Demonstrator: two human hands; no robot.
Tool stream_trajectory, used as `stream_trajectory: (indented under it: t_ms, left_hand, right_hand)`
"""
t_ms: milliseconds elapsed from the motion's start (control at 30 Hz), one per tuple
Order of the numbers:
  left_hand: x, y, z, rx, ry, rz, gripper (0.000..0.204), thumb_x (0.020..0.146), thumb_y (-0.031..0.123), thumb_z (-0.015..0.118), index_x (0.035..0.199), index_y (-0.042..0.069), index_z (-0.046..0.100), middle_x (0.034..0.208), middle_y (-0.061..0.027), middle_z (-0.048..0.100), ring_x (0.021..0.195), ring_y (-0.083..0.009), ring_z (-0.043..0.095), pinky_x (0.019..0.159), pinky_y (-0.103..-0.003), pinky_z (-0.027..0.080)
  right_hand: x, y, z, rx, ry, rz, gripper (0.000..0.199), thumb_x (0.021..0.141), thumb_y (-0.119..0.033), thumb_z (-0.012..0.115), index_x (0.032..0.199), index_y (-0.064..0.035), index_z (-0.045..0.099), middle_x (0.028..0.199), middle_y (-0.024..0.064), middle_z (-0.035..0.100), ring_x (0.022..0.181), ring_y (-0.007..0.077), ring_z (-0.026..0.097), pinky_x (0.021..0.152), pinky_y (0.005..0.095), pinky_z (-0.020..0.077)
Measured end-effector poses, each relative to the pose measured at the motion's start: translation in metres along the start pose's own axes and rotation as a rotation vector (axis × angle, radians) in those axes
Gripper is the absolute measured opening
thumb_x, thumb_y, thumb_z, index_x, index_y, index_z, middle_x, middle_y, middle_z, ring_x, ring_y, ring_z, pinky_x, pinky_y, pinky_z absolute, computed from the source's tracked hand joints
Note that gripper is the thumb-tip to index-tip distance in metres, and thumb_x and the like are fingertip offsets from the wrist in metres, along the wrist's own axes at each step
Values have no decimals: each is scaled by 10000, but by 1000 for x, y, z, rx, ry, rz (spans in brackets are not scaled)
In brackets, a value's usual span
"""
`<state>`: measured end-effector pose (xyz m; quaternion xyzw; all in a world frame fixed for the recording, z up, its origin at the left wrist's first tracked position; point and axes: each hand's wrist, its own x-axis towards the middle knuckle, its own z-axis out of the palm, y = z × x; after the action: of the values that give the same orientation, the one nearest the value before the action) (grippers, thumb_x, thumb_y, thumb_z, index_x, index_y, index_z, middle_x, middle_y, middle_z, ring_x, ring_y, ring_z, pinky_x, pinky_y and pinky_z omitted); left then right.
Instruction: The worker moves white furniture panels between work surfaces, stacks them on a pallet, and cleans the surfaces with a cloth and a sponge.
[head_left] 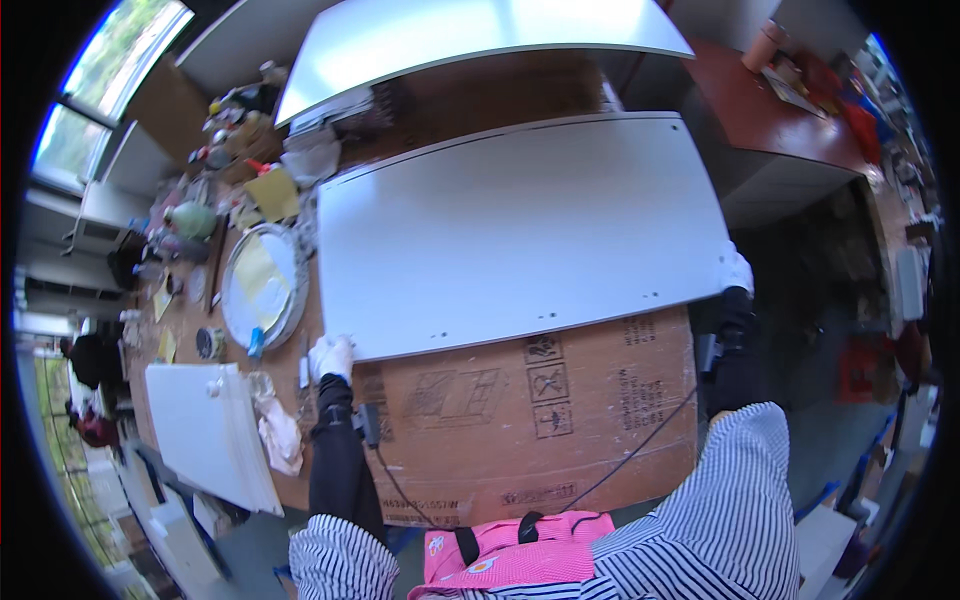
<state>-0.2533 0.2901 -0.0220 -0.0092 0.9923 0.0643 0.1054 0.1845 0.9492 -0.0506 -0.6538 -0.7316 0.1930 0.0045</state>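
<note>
A large white rectangular panel [520, 235] lies slightly tilted across the view, with small dark holes along its near edge. My left hand [331, 358], in a white glove, grips the panel's near left corner. At the near right corner my right hand [737, 270], gloved in white too, holds the panel's edge. The fingers of both hands are partly hidden by the panel. Beneath it is a brown cardboard sheet [470, 430] with dark printed symbols.
Beyond the panel stands another white board [480, 45]. To the left are a round white tray [235, 318] with yellow paper, a blue clip-like object [256, 343], a stack of white panels [205, 425] and a crumpled pale cloth [280, 435]. A red-brown table [760, 120] stands far right.
</note>
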Motion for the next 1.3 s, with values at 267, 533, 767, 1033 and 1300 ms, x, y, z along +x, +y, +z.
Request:
stream_trajectory:
  t_ms: [267, 533, 767, 1033, 1300]
  left_hand:
    - [-30, -16, -34, 343, -91, 113, 443, 833, 367, 462, 1036, 24, 656, 1104, -188, 621, 1066, -351, 560, 927, -442, 433]
    - [-92, -43, -35, 123, -95, 14, 497, 868, 457, 438, 1016, 22, 627, 1085, -218, 617, 1008, -371, 600, 865, -459, 472]
    - [-121, -99, -27, 185, -62, 578, 420, 897, 399, 418, 833, 19, 587, 859, -249, 631, 843, -420, 603, 764, -501, 449]
    - [-134, -134, -20, 125, -146, 719, 383, 917, 368, 509, 791, 12, 569, 735, -200, 610, 700, -361, 593, 659, -456, 444]
    - [-89, -110, -13, 258, -320, 967, 376, 947, 323, 413, 814, 3, 557, 774, -228, 596, 756, -394, 581, 687, -474, 433]
  right_hand:
    - [-135, 96, 15, 412, -4, -74, 631, 935, -525, 388, 1099, 51, 586, 1038, 203, 636, 971, 323, 590, 857, 381, 436]
    - [-313, 286, -4, 427, 23, 177, 616, 954, -515, 369, 1114, 32, 603, 948, 94, 634, 812, 184, 566, 752, 310, 446]
    - [-540, 355, 15, 724, 221, 643, 517, 929, -520, 426, 875, -42, 618, 684, -4, 534, 573, 111, 460, 513, 288, 379]
    - [-740, 378, 54, 769, 324, 791, 486, 936, -465, 448, 950, -14, 629, 768, 18, 581, 661, 114, 510, 609, 297, 423]
    - [-753, 398, 37, 493, 130, 742, 651, 961, -516, 273, 1044, 28, 620, 975, 181, 655, 978, 300, 595, 886, 359, 422]
